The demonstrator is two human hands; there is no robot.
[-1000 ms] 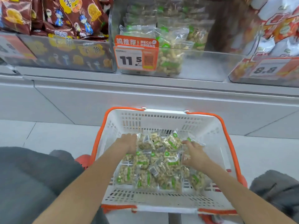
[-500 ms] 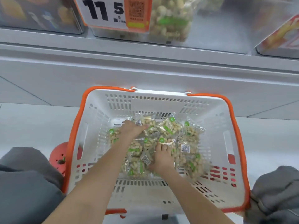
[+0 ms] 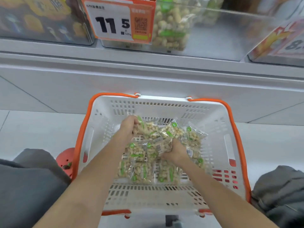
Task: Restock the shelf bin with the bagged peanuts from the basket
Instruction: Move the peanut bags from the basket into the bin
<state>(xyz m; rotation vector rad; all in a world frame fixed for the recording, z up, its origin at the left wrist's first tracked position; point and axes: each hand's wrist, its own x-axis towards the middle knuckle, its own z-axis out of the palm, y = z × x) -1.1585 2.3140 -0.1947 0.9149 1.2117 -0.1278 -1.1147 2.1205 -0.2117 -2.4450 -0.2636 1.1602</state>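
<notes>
A white basket (image 3: 227, 145) with an orange rim stands on the floor before the shelf. Several clear bags of peanuts (image 3: 144, 173) with green labels lie in it. My left hand (image 3: 127, 126) grips a bunch of bags (image 3: 148, 129) near the basket's far wall. Near the basket's middle, my right hand (image 3: 174, 151) grips another bag (image 3: 162, 147). Above, the clear shelf bin (image 3: 222, 38) holds peanut bags (image 3: 171, 28) on its left side behind an orange price tag (image 3: 120, 20) reading 11.5.
A bin of dark snack packs (image 3: 41, 18) stands left of the peanut bin, and another bin with a price tag (image 3: 279, 45) stands to its right. My grey-clad knees (image 3: 28, 186) flank the basket. A white shelf base (image 3: 148, 79) runs behind it.
The camera has dipped closer to the basket. Both hands have closed on bags: the left gathered a bunch at the far side, the right curled round one in the middle.
</notes>
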